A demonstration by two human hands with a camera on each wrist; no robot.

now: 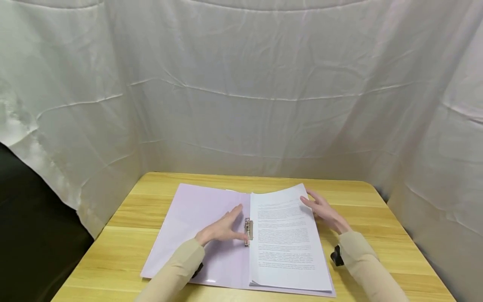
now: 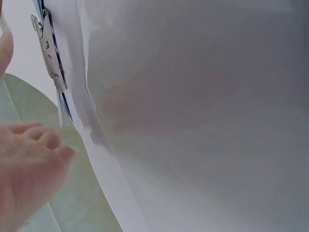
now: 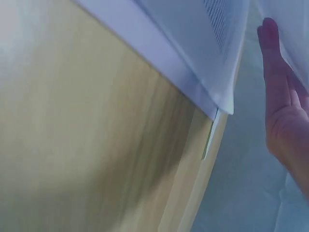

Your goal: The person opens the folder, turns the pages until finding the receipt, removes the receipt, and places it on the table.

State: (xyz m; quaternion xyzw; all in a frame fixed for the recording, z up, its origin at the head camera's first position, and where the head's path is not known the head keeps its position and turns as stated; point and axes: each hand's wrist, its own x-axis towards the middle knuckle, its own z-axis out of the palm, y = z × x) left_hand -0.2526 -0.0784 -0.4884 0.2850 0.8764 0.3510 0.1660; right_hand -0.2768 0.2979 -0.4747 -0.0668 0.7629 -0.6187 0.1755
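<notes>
A lilac clip folder [image 1: 170,247] lies spread out on the table. A stack of printed paper [image 1: 283,239] covers its right side, the far right corner curving upward. My right hand [image 1: 326,214] is at that corner, pinching the paper's right edge with one digit on top and the other fingers behind. My left hand [image 1: 222,226] reaches over the spine with fingers spread and relaxed, holding nothing. Its thumb is right at the metal clip [image 1: 247,232]. In the left wrist view the clip [image 2: 50,53] shows at the paper's edge, beside the folder's clear inner pocket [image 2: 193,96].
The wooden table [image 1: 113,256] extends on both sides of the folder. Pale grey curtains [image 1: 264,105] hang behind and around it. A black surface [image 1: 30,235] stands at the left, and each wrist wears a small black device, the right one [image 1: 337,256] beside the folder.
</notes>
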